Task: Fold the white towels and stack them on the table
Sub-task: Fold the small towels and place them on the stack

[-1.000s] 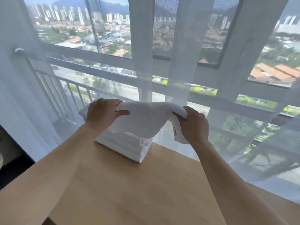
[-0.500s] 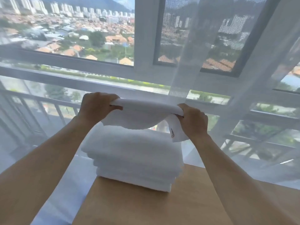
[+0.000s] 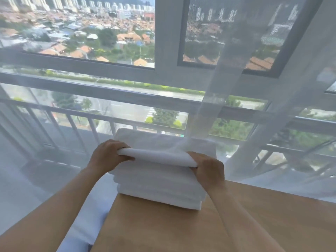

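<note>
- Head view looks forward and down at a wooden table [image 3: 254, 224] that fills the lower right of the frame, with a large window behind it.
- A stack of folded white towels [image 3: 160, 188] sits on the far left corner of the table, just below the middle of the frame.
- A folded white towel [image 3: 158, 158] is held across the top of the stack, its rounded fold facing the camera; whether it already rests on the stack or is just above it cannot be told.
- The left hand [image 3: 107, 157] grips the left end of this towel, thumb curled over the near edge and fingers wrapped round the far side.
- The right hand [image 3: 209, 168] grips the right end, fingers curled round the fold at the corner.
- Both bare forearms reach in from the bottom edge of the frame.
- A sheer white curtain [image 3: 272, 88] hangs down the right half of the frame and brushes the back of the stack.
- A white railing [image 3: 72, 122] crosses the left middle behind the glass.
- City rooftops and towers fill the upper part of the frame.
</note>
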Demonstrator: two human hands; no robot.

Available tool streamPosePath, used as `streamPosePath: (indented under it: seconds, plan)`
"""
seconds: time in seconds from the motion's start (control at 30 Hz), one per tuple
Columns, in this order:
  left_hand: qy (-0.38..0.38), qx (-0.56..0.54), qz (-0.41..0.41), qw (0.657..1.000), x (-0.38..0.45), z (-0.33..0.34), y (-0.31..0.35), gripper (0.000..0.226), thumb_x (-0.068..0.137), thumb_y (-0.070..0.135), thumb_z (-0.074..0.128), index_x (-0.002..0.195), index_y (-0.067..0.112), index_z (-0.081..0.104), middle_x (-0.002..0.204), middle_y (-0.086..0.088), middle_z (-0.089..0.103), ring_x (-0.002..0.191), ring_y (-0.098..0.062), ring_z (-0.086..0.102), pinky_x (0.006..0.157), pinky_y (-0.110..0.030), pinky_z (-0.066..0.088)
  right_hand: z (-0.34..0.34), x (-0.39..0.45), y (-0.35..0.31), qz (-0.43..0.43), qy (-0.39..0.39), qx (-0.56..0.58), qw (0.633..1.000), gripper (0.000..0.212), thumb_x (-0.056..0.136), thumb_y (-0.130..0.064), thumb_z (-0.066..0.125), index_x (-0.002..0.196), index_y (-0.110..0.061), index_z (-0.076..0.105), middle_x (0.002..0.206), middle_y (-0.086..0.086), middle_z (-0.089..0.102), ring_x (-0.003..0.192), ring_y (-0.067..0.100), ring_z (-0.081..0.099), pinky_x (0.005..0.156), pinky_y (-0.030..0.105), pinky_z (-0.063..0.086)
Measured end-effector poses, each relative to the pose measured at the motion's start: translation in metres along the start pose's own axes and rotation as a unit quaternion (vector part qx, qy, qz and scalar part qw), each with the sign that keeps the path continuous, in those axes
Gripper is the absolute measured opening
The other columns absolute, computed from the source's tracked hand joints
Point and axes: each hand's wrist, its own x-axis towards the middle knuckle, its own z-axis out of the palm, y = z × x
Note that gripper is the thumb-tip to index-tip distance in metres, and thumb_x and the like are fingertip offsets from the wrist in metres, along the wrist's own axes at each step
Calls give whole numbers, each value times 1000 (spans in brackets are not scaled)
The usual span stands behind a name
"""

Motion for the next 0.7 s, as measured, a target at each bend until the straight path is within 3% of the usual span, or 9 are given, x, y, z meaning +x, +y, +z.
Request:
streamPosePath:
  seconds: [0.07,0.13,0.2,0.33,0.43,0.5,0.57,0.63,0.7]
  plan:
    - [1,-86,-62,994,-9,2,3,26,65,33,93,86,32,79,86,15,71,81,-10,66,71,-35,52,-1,-6,1,0,-4,38,999,41,83,-32,74,123,-35,69,118,-8,73,101,24,70,81,35,53]
    - [25,-156,-112,981,-17,0,6,31,64,34,94,89,38,76,95,22,68,88,1,63,74,-24,49,-7,-4,3,13,-34,89,995,40,85,-46,70,124,-39,68,121,-10,71,108,21,65,90,34,48]
    - [54,-213,-186,958,-23,-3,7,35,68,43,90,97,40,72,102,21,64,93,0,61,74,-21,47,-13,-3,8,27,-66,117,991,42,81,-61,66,121,-45,69,118,-17,71,109,15,62,93,32,46]
    - [59,-394,-318,860,-17,-8,4,72,64,50,85,124,19,60,119,-8,59,94,-25,69,74,-33,62,-21,-4,18,101,-80,163,978,47,74,-78,58,102,-43,73,106,-21,71,104,11,58,95,38,46]
    - [26,-501,-366,784,-2,-11,-7,76,70,53,81,126,6,62,122,-12,66,102,-29,68,67,-32,62,-19,1,22,184,-69,212,957,35,82,-77,46,71,-49,62,80,-15,60,86,18,56,76,39,44]
    - [-2,-544,-399,738,12,-12,-21,73,66,59,81,117,7,69,111,-13,74,99,-32,71,75,-42,62,-11,4,26,262,-33,234,936,30,87,-63,60,94,-35,69,92,-3,60,92,23,60,79,38,46]
    - [-38,-547,-410,729,24,-12,-36,73,61,59,83,114,9,72,101,-11,77,91,-30,74,84,-46,59,-1,8,29,340,-24,209,917,49,87,-54,65,118,-16,63,114,10,58,106,30,58,89,40,47]
    - [-88,-553,-389,731,38,-13,-44,71,59,57,83,111,9,74,93,-8,78,82,-28,76,79,-41,59,3,10,29,398,-38,195,896,56,88,-55,62,123,-12,55,116,11,58,105,32,57,86,40,46]
    - [-142,-561,-372,726,52,-15,-47,72,60,59,83,111,9,76,100,-11,78,88,-29,76,73,-38,62,6,13,25,430,-63,191,880,56,89,-59,57,120,-13,50,106,6,60,95,29,57,78,38,46]
